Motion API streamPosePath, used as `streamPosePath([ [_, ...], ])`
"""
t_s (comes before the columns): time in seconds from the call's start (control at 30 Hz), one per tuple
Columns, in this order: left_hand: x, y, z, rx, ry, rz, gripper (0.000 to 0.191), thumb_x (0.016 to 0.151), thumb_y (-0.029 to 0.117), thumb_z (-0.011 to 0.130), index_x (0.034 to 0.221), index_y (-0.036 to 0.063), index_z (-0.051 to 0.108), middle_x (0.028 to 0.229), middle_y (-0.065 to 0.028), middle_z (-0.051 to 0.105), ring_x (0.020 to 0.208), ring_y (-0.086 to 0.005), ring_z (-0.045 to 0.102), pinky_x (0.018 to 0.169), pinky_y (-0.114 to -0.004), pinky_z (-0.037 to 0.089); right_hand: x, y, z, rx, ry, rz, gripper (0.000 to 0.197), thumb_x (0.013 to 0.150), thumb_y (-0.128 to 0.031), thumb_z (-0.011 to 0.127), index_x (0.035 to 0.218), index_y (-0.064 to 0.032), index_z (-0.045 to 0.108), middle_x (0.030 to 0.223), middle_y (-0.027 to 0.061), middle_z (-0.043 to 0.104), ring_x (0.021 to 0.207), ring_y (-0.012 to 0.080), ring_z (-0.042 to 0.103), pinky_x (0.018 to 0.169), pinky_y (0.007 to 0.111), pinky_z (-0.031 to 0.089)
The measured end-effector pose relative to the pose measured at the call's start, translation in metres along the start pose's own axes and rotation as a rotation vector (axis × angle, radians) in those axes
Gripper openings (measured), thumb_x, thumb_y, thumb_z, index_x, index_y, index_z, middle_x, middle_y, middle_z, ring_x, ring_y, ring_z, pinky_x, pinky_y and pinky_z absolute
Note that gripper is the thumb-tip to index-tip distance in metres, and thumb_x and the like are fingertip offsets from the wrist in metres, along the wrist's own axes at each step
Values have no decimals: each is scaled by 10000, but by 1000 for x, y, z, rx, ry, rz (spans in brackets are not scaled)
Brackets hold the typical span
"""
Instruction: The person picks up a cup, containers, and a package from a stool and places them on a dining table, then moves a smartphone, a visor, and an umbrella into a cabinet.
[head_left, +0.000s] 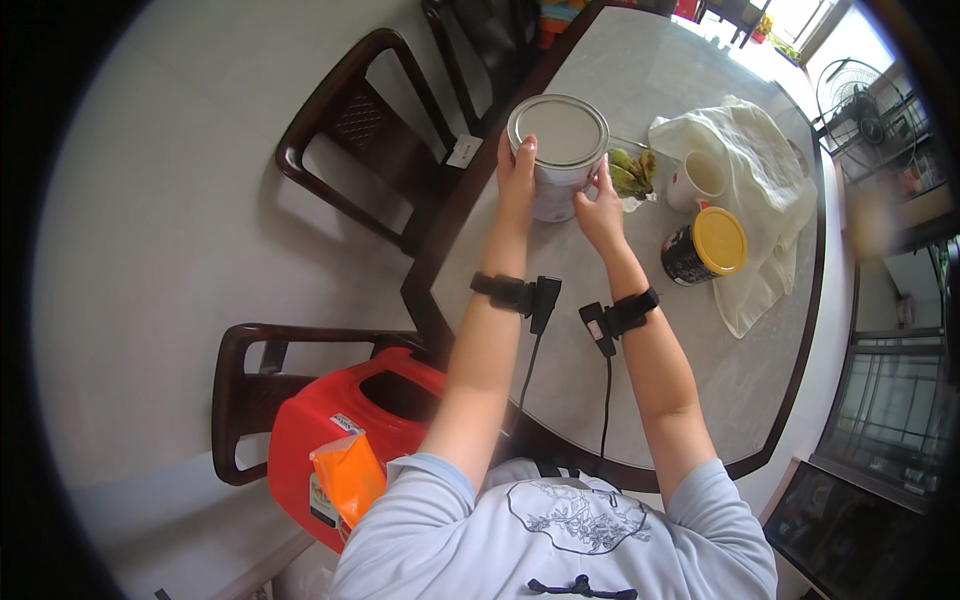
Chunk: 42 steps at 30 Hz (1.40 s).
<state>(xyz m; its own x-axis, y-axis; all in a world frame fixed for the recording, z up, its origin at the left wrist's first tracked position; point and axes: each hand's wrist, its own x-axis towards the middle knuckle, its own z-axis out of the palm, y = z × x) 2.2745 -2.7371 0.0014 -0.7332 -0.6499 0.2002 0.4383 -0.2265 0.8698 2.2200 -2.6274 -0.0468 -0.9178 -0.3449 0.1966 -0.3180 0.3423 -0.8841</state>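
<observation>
Both my hands grip a large metal can (559, 133) with a flat, pale lid and a raised rim. It is upright over the far left part of the table (562, 397); whether its base touches the surface I cannot tell. My left hand (516, 176) wraps the can's left side, thumb near the rim. On the lower right side of the can is my right hand (602, 210), fingers partly hidden behind it. Just right of the can lie green-yellow bananas (631, 172). A black tin with a yellow lid (705, 246) and a white mug (696, 181) stand further right.
A crumpled white cloth (757, 195) spreads behind the mug and tin. Dark wooden chairs (360, 142) line the table's left edge. At lower left is a red plastic container (300, 420) with an orange packet (349, 476). Black cables (606, 405) trail from my wrist-strapped devices. A fan (862, 112) stands at upper right.
</observation>
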Motion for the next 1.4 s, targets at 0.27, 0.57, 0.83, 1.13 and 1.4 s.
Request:
streamPosePath([
  [0.27, 3, -15, 0, 343, 249, -78, 827, 779, 456, 513, 1314, 18, 60, 1245, -141, 318, 1149, -206, 303, 958, -308, 211, -16, 15, -20, 156, -122, 126, 485, 735, -204, 531, 1160, 4, 423, 1026, 147, 557, 855, 203, 576, 733, 273, 426],
  [0.57, -83, 46, 19, 49, 310, -109, 690, 783, 428, 496, 1299, 108, 168, 1297, -112, 273, 1173, -240, 301, 966, -369, 196, -71, -38, -82, 602, -230, 328, 274, 821, -301, 510, 836, -35, 579, 822, 63, 620, 740, 132, 584, 635, 222, 420],
  [0.83, -183, 114, 24, 254, 209, -43, 281, 815, 238, 467, 1031, 59, 497, 936, -61, 568, 834, -117, 531, 731, -228, 391, -127, -80, -90, 753, -334, 295, 220, 808, -217, 537, 850, -5, 581, 825, 69, 614, 708, 125, 578, 621, 212, 420],
  [1.13, -280, 175, -21, 412, 287, 120, 228, 812, 98, 482, 1001, -29, 490, 888, -87, 559, 853, -129, 528, 757, -243, 428, -213, -129, -38, 635, -688, 195, 229, 809, -216, 530, 766, 6, 564, 743, 70, 603, 653, 111, 560, 599, 211, 418],
  [1.4, -343, 232, -92, 749, 668, 252, 198, 807, 145, 516, 948, 5, 531, 862, -82, 577, 797, -115, 554, 708, -217, 425, -275, -167, 24, 522, -902, 142, 284, 812, -258, 521, 735, 15, 545, 680, 64, 583, 575, 120, 549, 537, 226, 418],
])
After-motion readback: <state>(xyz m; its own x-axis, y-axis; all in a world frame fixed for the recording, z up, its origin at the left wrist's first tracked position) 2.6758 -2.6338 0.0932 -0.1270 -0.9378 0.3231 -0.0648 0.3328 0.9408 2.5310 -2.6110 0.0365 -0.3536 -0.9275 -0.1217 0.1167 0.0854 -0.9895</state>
